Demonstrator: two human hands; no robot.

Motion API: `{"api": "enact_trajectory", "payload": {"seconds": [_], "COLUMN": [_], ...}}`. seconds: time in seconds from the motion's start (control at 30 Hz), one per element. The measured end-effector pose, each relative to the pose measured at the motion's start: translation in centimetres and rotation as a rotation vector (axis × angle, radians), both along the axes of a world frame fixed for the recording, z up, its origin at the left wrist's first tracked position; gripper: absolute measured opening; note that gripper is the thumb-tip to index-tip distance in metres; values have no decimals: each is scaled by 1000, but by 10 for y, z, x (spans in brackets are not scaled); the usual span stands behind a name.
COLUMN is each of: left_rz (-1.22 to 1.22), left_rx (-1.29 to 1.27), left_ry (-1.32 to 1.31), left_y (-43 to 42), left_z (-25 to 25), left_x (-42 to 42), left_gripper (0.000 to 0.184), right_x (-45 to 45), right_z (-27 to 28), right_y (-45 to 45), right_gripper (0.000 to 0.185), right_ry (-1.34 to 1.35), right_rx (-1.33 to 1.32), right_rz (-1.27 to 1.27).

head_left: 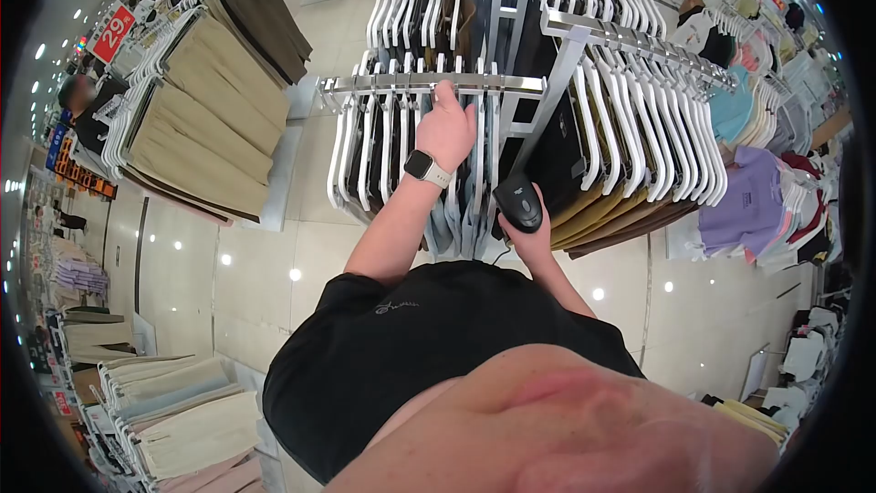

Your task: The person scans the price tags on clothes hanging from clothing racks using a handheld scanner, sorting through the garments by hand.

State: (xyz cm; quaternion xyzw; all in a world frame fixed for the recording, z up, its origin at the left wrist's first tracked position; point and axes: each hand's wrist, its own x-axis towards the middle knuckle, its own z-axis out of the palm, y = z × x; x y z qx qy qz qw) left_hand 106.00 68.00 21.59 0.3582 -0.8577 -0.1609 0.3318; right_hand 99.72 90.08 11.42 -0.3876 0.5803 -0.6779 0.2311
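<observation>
My left hand (446,131), with a watch (425,167) on its wrist, is at the metal rail (365,84) in front of me. Its index finger points up against the rail at a hanger hook; the other fingers curl out of sight, so what they grip is hidden. White hangers (344,151) with dark and blue garments hang on both sides of that hand. My right hand (533,236) is wrapped around a black handheld scanner (520,204), held beside the light blue jeans (444,225). A thin dark cable shows below the scanner.
To the right, a second rail (639,36) carries more white hangers with brown and black trousers. Beige trousers (214,82) hang at the left, near a red price sign (113,34). A person (91,114) stands beyond them. Tiled floor (265,265) lies between the racks.
</observation>
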Motion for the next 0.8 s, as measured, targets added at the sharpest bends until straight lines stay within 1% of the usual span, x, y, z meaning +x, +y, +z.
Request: {"api": "enact_trajectory", "payload": {"seconds": [0.1, 0.2, 0.3, 0.33, 0.43, 0.47, 0.57, 0.7, 0.8], "left_rz": [-21, -8, -13, -19, -36, -40, -52, -32, -37], "left_rx": [-15, 131, 74, 113, 153, 138, 42, 91, 107], "left_ry": [124, 109, 244, 275, 310, 374, 458, 393, 395], "left_y": [-1, 0, 1, 1, 0, -1, -5, -3, 0], "left_z": [-12, -12, -21, -21, -20, -24, -38, -31, -29], "left_x": [-6, -11, -18, -19, -21, -25, -34, -29, -26], "left_gripper": [58, 64, 63, 61, 62, 63, 64, 65, 64], "right_x": [-3, -1, 0, -1, -1, 0, 0, -1, -3], "right_z": [-1, -1, -6, -7, -8, -10, -8, -8, -8], "right_y": [3, 4, 6, 6, 8, 7, 7, 11, 12], "right_gripper": [80, 80, 80, 80, 79, 78, 78, 77, 73], "right_ry": [46, -39, -115, -105, -97, -105, -100, -41, -163], "right_rx": [-19, -7, 13, 10, 5, 1, -5, 1, 16], "right_rz": [-14, -53, -45, -36, -20, -21, -7, -13, 3]}}
